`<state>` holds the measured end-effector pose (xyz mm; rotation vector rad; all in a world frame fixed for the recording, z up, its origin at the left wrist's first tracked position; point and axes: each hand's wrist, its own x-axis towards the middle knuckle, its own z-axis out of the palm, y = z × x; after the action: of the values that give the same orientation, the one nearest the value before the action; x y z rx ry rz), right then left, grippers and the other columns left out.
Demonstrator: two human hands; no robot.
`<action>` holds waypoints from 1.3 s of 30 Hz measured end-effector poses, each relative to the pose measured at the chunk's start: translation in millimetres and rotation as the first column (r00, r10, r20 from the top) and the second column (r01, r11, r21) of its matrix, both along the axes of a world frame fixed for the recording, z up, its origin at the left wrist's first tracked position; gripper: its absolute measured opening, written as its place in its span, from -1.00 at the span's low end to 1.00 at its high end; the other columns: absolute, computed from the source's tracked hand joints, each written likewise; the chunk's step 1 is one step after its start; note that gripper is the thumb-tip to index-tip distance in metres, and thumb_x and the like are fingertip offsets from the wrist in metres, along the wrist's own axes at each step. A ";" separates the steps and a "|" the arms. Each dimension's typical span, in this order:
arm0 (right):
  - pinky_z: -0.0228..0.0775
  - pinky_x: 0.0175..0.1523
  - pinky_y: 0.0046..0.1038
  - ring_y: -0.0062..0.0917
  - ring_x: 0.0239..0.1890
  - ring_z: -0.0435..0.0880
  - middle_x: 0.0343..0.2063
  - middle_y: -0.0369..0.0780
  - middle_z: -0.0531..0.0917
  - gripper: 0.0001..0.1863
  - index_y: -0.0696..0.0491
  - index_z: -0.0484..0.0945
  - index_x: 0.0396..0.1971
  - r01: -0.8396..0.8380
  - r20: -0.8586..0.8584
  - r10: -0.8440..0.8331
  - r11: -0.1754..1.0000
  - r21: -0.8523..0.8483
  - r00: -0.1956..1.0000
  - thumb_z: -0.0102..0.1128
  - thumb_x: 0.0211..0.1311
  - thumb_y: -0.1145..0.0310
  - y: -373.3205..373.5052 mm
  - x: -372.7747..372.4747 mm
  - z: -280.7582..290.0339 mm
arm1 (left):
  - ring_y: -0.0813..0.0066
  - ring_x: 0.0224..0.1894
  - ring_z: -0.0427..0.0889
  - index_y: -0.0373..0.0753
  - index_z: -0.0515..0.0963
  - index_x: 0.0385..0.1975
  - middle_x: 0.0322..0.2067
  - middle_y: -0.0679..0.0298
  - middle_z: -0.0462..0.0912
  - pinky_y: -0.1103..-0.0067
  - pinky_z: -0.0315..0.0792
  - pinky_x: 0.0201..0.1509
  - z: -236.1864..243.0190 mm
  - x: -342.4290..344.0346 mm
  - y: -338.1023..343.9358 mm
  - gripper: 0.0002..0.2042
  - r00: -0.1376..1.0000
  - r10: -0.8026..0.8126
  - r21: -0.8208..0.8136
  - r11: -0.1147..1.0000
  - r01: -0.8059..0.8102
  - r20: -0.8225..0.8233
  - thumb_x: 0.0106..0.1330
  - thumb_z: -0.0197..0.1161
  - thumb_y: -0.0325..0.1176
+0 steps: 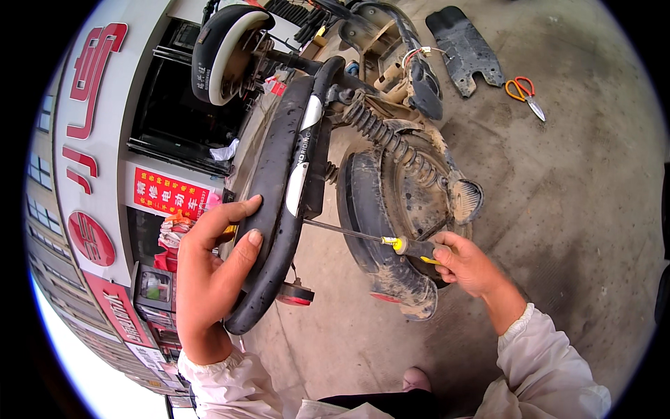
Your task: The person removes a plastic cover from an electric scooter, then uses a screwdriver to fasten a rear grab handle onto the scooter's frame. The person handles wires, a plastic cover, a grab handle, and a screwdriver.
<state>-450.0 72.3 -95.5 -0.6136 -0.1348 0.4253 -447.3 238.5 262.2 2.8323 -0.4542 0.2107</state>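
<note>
Left hand (213, 269) wrapped round the black rear panel (279, 188) of the scooter, fingers (241, 209) curled over its outer edge, thumb on the inner face. Clamped on it, holding it steady.

Right hand (466, 264) has fingers closed on the yellow-and-black handle of the screwdriver (391, 241). The shaft runs left to the inner side of the panel; the tip is hidden behind the panel edge, so I can't tell if it's seated in a fastener.

Scooter lies on its side on the concrete floor (572, 209). Muddy rear wheel (398, 230) sits just right of the panel, with the coil shock spring (391, 140) above it.

Risks, as I judge them:
- Tip slips off the fastener: the shaft is long and I'm driving toward my own left palm. A blind tip makes that likelier.
- Panel flexes or twists under a one-handed grip, so the driver goes off axis and the head could strip.
- Red reflector (296, 297) at the panel's lower end is close to my left wrist and could get knocked.

Room: tight between panel and tyre, the shaft just clears the tread. Right elbow has open floor behind it. Orange-handled scissors (525, 91) and a loose black cover plate (464, 49) lie well apart, up by the far end.
</note>
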 end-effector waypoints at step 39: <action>0.05 -0.51 -0.74 -0.79 -0.55 0.24 -0.42 -0.35 0.44 -0.71 0.10 0.44 -0.12 0.011 -0.150 0.025 0.973 0.232 0.988 0.08 0.49 0.16 11.0 -4.5 5.9 | 0.48 -0.09 0.69 -0.39 0.31 0.20 0.03 0.02 0.51 0.66 0.64 -0.06 -32.4 62.7 -9.6 -0.62 0.958 -0.166 -0.608 0.794 -0.010 -0.233 0.47 -0.01 -0.34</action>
<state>-454.5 83.3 -89.7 -0.3484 -0.0402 0.4539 -384.6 229.0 229.8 2.1567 -0.3588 -0.0554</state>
